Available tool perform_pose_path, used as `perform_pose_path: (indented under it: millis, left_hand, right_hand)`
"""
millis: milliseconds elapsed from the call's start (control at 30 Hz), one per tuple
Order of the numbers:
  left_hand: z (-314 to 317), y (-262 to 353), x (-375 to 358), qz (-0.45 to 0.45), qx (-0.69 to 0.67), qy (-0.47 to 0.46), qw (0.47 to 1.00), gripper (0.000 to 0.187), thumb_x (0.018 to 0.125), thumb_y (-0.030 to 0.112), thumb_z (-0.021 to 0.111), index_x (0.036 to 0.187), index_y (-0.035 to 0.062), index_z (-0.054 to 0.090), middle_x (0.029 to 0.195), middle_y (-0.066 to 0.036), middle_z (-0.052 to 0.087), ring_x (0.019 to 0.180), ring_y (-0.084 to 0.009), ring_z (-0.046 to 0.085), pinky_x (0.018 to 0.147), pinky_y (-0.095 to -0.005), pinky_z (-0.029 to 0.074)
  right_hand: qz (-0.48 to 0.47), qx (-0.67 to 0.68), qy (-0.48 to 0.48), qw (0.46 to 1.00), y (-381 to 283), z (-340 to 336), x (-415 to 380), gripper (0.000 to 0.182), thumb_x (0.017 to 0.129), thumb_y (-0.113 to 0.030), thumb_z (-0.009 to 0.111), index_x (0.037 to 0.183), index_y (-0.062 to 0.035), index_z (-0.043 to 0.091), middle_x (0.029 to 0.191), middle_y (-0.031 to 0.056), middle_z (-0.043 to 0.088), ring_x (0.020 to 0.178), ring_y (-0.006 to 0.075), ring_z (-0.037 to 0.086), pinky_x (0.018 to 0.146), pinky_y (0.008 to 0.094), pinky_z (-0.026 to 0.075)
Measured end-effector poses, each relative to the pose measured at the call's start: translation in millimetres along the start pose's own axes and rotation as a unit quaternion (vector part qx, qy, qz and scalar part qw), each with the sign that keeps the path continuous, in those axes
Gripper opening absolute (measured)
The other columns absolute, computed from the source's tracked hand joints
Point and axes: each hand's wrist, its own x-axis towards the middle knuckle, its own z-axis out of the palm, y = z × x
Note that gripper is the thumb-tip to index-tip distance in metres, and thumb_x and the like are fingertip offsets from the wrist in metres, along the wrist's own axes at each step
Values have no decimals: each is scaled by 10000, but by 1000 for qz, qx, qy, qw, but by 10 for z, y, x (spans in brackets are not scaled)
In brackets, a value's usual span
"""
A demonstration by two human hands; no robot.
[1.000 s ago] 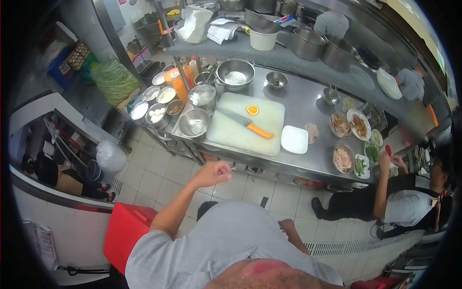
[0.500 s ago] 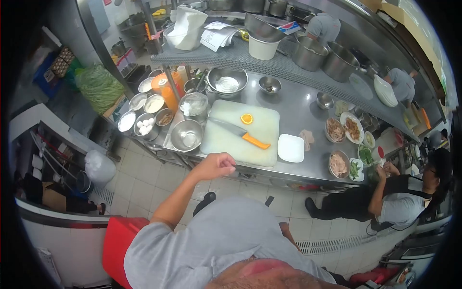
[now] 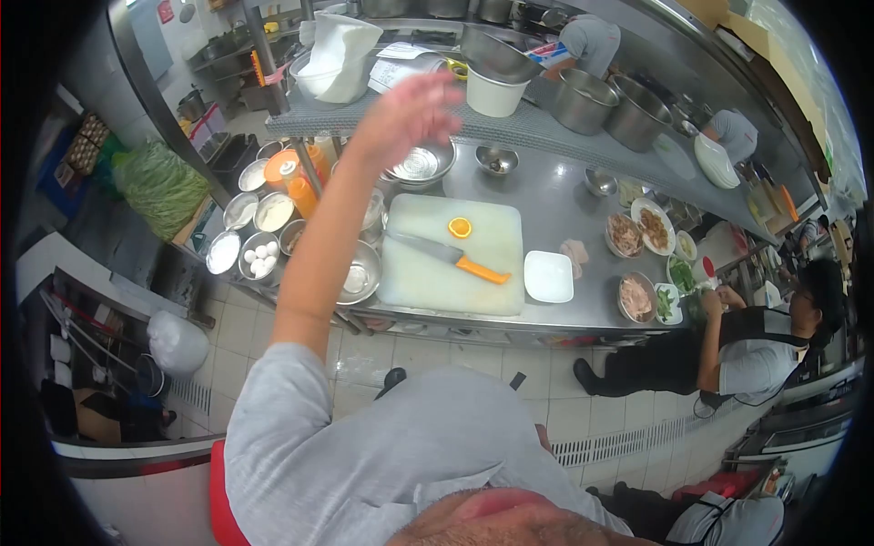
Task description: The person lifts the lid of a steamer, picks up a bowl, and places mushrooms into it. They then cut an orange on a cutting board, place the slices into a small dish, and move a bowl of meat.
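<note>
My left hand (image 3: 410, 118) is raised at the front of the metal shelf, slightly blurred, its fingers apart and nothing visible in them. In the picture it is nearest to printed paper slips (image 3: 401, 65) and a yellow-handled tool (image 3: 457, 68). My forearm covers part of the bowls below. On the counter a white cutting board (image 3: 428, 291) carries a knife (image 3: 478, 268) with an orange handle and a cut orange half (image 3: 460, 227). A square white dish (image 3: 549, 277) stands right of the board. My right hand is out of sight; only a bit of skin shows beside my shirt.
Bowls of eggs (image 3: 261, 255) and powders stand left, near an orange squeeze bottle (image 3: 301, 196). Pots (image 3: 584, 98) and a white tub (image 3: 494, 96) sit on the shelf. A co-worker (image 3: 760, 341) handles something at the counter's right, by bowls of meat (image 3: 635, 298).
My left hand has risen from the counter's front edge, over the bowls, to shelf height. The view has shifted slightly. The knife, orange half and board stay in place.
</note>
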Motion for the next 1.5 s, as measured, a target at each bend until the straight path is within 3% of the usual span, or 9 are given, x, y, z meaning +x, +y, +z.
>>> perform_pose_path:
  millis: [200, 467, 533, 633, 833, 1067, 1167, 1300, 1500]
  left_hand:
    - [-65, 504, 1163, -11, -152, 52, 987, 321, 948, 233, 681, 1163, 11, 595, 1013, -162, 675, 912, -261, 679, 785, -362, 560]
    - [-80, 122, 1780, 0, -305, 19, 952, 155, 913, 177, 729, 967, 56, 649, 821, -90, 679, 787, -249, 684, 658, -383, 573]
    - [11, 64, 1600, 22, -319, -3, 948, 128, 924, 186, 716, 971, 86, 653, 818, -67, 682, 775, -253, 683, 653, -402, 572]
    - [381, 28, 986, 80, -82, -30, 993, 461, 973, 192, 646, 1371, 19, 489, 1104, -106, 681, 845, -141, 671, 686, -265, 547]
    - [777, -691, -270, -46, 37, -50, 997, 387, 900, 105, 692, 1256, -1, 586, 941, -48, 685, 728, -91, 625, 630, -252, 513]
    - [-46, -1408, -1550, -210, 346, -100, 909, 262, 888, 68, 671, 1128, -38, 660, 1003, -22, 652, 852, -88, 598, 740, -262, 497]
    - [-465, -1556, -1962, -253, 328, -17, 910, 258, 891, 62, 654, 1129, -36, 667, 1062, -54, 681, 908, -113, 637, 787, -273, 517]
    - [-879, -1240, -1990, -269, -91, 146, 948, 277, 921, 66, 613, 1173, -42, 650, 1145, -147, 713, 1015, -206, 700, 926, -333, 543]
    - [-1254, -1157, -1943, -227, -71, 216, 947, 249, 930, 82, 612, 1142, -41, 654, 1090, -116, 732, 998, -184, 702, 930, -317, 537]
  right_hand:
    - [48, 119, 128, 983, -550, -494, 94, 237, 761, -325, 626, 721, -104, 701, 741, 172, 682, 724, 376, 671, 618, 479, 518]
    - [57, 60, 35, 996, -55, -141, 277, 262, 772, -338, 618, 730, -95, 705, 750, 179, 684, 738, 379, 675, 628, 482, 521]
    - [55, 40, 8, 998, 39, -10, 272, 268, 775, -341, 616, 732, -93, 706, 752, 181, 685, 741, 380, 676, 631, 483, 522]
    - [40, 7, -25, 999, 205, 195, 251, 277, 779, -346, 613, 735, -89, 707, 756, 184, 686, 746, 382, 678, 635, 484, 524]
    - [-24, -64, -67, 995, 552, 747, 140, 295, 788, -355, 607, 741, -82, 709, 762, 190, 687, 756, 385, 681, 642, 487, 526]
    - [-15, -59, -61, 996, 662, 934, 138, 334, 803, -372, 599, 760, -62, 714, 785, 201, 694, 781, 391, 687, 658, 494, 531]
    - [8, -47, -62, 997, 600, 905, 261, 339, 807, -374, 596, 767, -60, 716, 792, 202, 695, 786, 392, 688, 660, 495, 534]
    - [40, -34, -69, 996, 341, 620, 216, 346, 812, -376, 592, 777, -57, 719, 800, 203, 698, 792, 393, 689, 663, 497, 537]
    - [51, -33, -61, 996, 236, 574, 196, 356, 819, -380, 586, 792, -52, 722, 813, 204, 701, 801, 395, 691, 667, 501, 541]
